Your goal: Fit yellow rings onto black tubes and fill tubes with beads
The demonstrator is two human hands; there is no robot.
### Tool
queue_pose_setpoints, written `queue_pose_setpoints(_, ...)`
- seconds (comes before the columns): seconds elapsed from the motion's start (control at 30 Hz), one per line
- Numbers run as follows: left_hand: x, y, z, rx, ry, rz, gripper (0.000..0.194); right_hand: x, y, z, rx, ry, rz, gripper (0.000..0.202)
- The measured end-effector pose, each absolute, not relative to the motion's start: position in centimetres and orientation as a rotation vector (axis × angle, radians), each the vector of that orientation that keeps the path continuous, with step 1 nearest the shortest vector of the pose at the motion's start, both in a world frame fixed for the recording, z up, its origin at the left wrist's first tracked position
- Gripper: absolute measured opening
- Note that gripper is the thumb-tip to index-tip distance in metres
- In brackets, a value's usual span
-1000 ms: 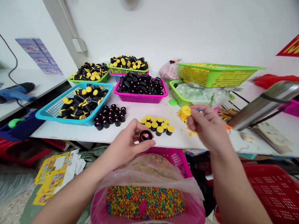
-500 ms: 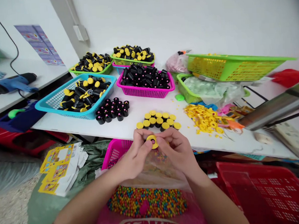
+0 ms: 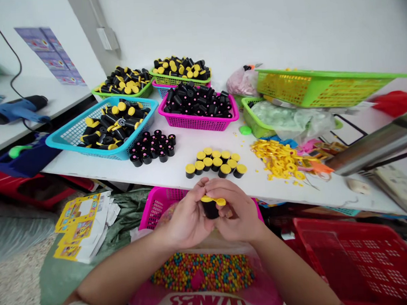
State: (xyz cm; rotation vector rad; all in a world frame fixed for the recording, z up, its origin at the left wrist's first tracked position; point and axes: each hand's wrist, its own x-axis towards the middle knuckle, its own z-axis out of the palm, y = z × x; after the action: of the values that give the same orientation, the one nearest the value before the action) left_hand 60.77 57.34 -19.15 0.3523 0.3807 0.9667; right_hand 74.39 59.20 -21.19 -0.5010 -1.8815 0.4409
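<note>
Between my hands is a small black canister (image 3: 210,210) with a yellow cap, upright; a yellow flap juts from the cap's right side. My left hand (image 3: 188,221) wraps around its left side, while my right hand (image 3: 240,209) closes over the cap and the right side, hiding part of it. Beyond my hands, several yellow-capped black canisters (image 3: 216,162) stand grouped on the table. Below my wrists, many small coloured balls (image 3: 210,275) lie in a clear plastic bag, and a pink basket (image 3: 151,212) shows behind my left hand.
Black canisters with pink centres (image 3: 154,149) stand left on the white table (image 3: 182,142). Behind are a blue basket (image 3: 66,137), a magenta basket (image 3: 197,123) and green baskets (image 3: 323,87). Loose yellow caps (image 3: 279,160) lie right. A red crate (image 3: 324,251) sits below, near a metal tube (image 3: 364,155).
The yellow cap, earlier facing me with its dark centre showing, has turned to a side view with the black body visible. My left palm has opened upward around it; my right hand has curled over.
</note>
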Motion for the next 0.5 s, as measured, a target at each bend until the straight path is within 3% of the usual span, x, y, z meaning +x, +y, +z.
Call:
queue_pose_setpoints(0.17, 60.3, 56.8, -19.7, 0.629, 0.407, 1.031, 0.037, 75.6, 59.6, -20.0, -0.412, -1.883, 0.802, 0.056)
queue_pose_setpoints(0.33, 57.8, 56.4, -19.3, 1.398, 0.477, 0.94, 0.036, 76.6, 60.4, -19.9, -0.212, -1.718, 1.142, 0.025)
queue_pose_setpoints(0.5, 56.0, 56.6, -18.9, 2.185, 0.852, 0.907, 0.041, 75.5, 60.2, -20.8, -0.455, -1.449, 1.643, 0.055)
